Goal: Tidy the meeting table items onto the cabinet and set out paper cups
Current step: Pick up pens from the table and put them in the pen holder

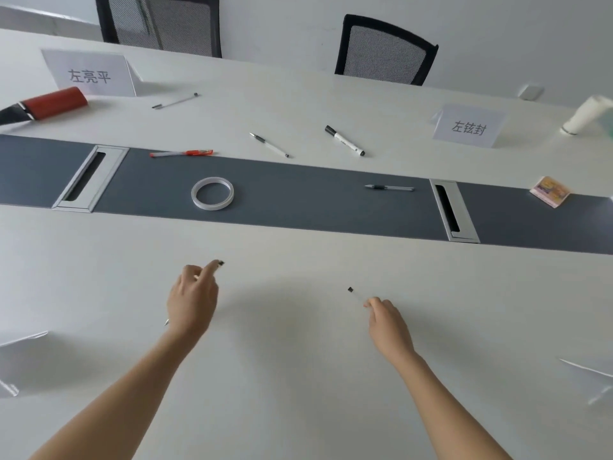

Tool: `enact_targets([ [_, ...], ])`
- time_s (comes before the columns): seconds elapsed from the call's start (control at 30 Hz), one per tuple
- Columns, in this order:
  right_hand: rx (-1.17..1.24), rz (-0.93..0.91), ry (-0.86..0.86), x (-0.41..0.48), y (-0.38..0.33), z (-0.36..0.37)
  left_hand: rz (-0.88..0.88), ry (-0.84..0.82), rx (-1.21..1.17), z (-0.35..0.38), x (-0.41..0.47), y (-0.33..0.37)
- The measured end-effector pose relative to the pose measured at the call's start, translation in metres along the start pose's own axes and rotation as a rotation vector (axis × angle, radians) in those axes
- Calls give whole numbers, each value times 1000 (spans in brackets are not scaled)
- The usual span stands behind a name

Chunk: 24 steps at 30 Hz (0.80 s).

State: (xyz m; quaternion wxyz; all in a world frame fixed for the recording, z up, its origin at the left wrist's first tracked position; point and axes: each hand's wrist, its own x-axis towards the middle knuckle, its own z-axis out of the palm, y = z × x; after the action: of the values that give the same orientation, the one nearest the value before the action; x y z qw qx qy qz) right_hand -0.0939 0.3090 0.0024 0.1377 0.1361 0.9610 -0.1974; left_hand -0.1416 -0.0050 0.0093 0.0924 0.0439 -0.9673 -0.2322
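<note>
My left hand [194, 298] is closed around a pen, whose dark end [220, 262] sticks out past the fingers and whose tip shows below the wrist. My right hand [386, 322] pinches another clear pen [355, 293] by its lower end. Both hands hover over the near white part of the meeting table [298, 360]. Loose on the table lie a tape ring [212, 193], a red pen [180, 153], a marker [345, 141], several more pens [268, 145] [389, 187] [175, 101], and a stack of paper cups [583, 116] on its side at the far right.
Two name cards [89, 73] [467, 126] stand on the far side. A red and black object [43, 106] lies far left, a small colourful box [550, 191] far right. Cable hatches [89, 179] [452, 210] sit in the grey centre strip. Two mesh chairs [384, 51] stand beyond. Clear card stands [20, 360] [593, 376] flank my arms.
</note>
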Motion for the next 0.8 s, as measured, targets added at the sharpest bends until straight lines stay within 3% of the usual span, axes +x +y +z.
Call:
enact_targets([
  [0.23,-124,-79,155,91,6,-56,237,-59,34,43,31,47],
  [0.5,-142,-99,217,200,11,-84,254,31,185,86,39,50],
  [0.8,-131,-62,244,277,15,-100,211,68,201,95,37,46],
])
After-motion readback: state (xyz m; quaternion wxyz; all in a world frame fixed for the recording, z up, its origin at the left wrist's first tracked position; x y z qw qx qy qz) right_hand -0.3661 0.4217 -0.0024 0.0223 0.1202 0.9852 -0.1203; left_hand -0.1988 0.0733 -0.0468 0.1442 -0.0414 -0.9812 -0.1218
